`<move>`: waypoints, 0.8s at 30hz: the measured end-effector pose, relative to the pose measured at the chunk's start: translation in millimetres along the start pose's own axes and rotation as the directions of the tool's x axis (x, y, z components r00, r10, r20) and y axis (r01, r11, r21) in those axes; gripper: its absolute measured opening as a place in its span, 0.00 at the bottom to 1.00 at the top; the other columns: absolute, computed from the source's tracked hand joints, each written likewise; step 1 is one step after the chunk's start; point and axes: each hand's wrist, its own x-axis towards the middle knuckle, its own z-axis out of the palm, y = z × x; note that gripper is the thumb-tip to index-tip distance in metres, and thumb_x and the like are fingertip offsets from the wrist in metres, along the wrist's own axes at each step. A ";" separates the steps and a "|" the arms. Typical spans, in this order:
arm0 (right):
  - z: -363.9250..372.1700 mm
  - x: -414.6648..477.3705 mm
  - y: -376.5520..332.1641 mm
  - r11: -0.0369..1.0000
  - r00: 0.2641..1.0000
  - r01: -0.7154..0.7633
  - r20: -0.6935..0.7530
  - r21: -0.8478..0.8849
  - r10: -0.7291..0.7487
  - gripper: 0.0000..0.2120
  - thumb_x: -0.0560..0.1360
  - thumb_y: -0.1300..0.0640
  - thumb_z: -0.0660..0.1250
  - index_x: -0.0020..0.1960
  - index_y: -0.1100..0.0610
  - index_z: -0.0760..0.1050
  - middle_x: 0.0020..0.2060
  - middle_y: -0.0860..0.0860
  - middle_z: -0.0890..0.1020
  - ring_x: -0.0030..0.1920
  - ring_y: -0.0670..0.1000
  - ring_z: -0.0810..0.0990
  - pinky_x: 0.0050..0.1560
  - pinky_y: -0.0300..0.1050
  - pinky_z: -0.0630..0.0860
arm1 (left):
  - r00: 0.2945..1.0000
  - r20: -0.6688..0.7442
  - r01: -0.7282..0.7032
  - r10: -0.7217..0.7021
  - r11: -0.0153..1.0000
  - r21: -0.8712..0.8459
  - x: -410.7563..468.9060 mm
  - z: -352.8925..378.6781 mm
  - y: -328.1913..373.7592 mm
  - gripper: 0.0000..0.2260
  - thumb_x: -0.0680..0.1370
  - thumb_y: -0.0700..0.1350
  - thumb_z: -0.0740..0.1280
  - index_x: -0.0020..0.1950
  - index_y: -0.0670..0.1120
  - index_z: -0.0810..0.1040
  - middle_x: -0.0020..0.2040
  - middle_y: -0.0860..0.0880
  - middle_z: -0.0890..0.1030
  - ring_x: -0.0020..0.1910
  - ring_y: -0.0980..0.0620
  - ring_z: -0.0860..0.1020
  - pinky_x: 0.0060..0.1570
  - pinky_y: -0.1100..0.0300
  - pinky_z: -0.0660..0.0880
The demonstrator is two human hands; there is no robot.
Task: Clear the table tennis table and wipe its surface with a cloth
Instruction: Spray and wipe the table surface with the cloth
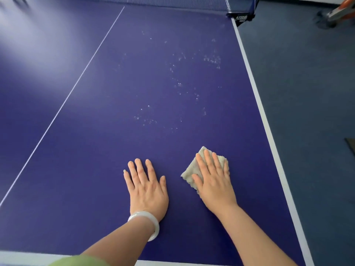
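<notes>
Clearing looks pretty much done from my end: no bats or balls are showing on the stretch of table (80, 169) I'm looking at, though anything past the net (172, 1) is out of view. So I'm on the wiping part, and I'm guessing it's barely begun. A scatter of pale specks (178, 84), maybe droplets, is sitting across the middle of the right half, well ahead of the cloth, so that patch is waiting for a pass.

I'm pressing the cloth (189, 172) down under my right hand (213, 181), with straight fingers lying flat on top, not curled round it. It's lying down by the near end, near the white sideline (255, 89). My left hand (148, 189) is resting flat and relaxed on bare table beside it, holding nothing.

The cloth is looking small, beige, fluffy and folded, with its corners poking out past my fingers.
</notes>
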 end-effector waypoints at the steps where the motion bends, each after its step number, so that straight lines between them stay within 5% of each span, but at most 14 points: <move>1: -0.2 6.8 16.3 0.994 0.994 -0.109 0.018 0.005 0.109 0.31 0.81 0.40 0.35 0.81 0.51 0.46 0.80 0.52 0.46 0.80 0.54 0.45 0.78 0.61 0.45 | 1.000 0.005 -0.001 0.001 1.000 -0.004 0.3 0.3 -0.4 0.31 0.80 0.55 0.47 0.76 0.37 0.63 0.75 0.33 0.62 0.77 0.33 0.56 0.74 0.36 0.53; 3: -2.5 7.1 44.4 0.923 0.923 -0.384 0.012 0.035 0.384 0.32 0.80 0.40 0.33 0.81 0.51 0.45 0.80 0.52 0.47 0.80 0.54 0.47 0.77 0.62 0.46 | 1.000 0.008 -0.007 0.008 1.000 -0.015 0.6 1.1 -0.8 0.31 0.80 0.55 0.47 0.76 0.36 0.64 0.75 0.32 0.62 0.77 0.33 0.56 0.74 0.35 0.54; 5: -4.8 -6.0 43.4 0.861 0.861 -0.507 -0.013 0.041 0.508 0.30 0.82 0.42 0.35 0.80 0.53 0.46 0.80 0.55 0.51 0.79 0.57 0.50 0.76 0.65 0.50 | 1.000 -0.001 -0.023 0.023 0.999 -0.033 0.9 0.3 -0.8 0.31 0.80 0.55 0.47 0.75 0.35 0.64 0.75 0.32 0.62 0.76 0.32 0.56 0.73 0.35 0.54; 11: 0.6 -21.3 -67.9 0.955 0.956 -0.292 -0.015 0.053 0.293 0.31 0.81 0.44 0.46 0.79 0.58 0.56 0.79 0.59 0.56 0.77 0.61 0.58 0.74 0.68 0.55 | 0.999 0.006 -0.037 0.038 0.991 -0.129 0.2 -0.7 -2.9 0.30 0.80 0.52 0.49 0.76 0.35 0.62 0.76 0.31 0.60 0.77 0.32 0.54 0.74 0.35 0.54; 14: 2.0 -5.7 -82.2 0.952 0.952 -0.304 -0.005 0.042 0.305 0.31 0.81 0.44 0.45 0.79 0.57 0.56 0.79 0.58 0.55 0.78 0.60 0.57 0.74 0.67 0.55 | 0.997 -0.029 -0.078 0.074 0.978 -0.192 0.1 -4.6 -8.4 0.27 0.78 0.47 0.51 0.75 0.38 0.64 0.75 0.34 0.63 0.77 0.34 0.56 0.74 0.39 0.53; 19: 3.4 -1.4 -80.3 0.956 0.956 -0.294 0.018 -0.004 0.294 0.31 0.81 0.43 0.44 0.79 0.56 0.56 0.80 0.56 0.53 0.79 0.58 0.55 0.75 0.66 0.54 | 0.981 -0.034 -0.182 0.193 0.837 -0.515 17.5 -28.5 -68.6 0.21 0.80 0.38 0.55 0.72 0.47 0.71 0.74 0.49 0.65 0.74 0.50 0.60 0.73 0.50 0.60; 24: 3.9 -2.0 -80.2 0.956 0.956 -0.293 -0.037 -0.018 0.292 0.30 0.81 0.44 0.45 0.79 0.57 0.58 0.79 0.56 0.57 0.78 0.59 0.58 0.74 0.66 0.57 | 0.976 -0.144 -0.201 0.162 0.924 -0.326 98.2 -41.5 -162.3 0.23 0.79 0.49 0.53 0.69 0.40 0.74 0.69 0.42 0.71 0.68 0.39 0.69 0.67 0.44 0.68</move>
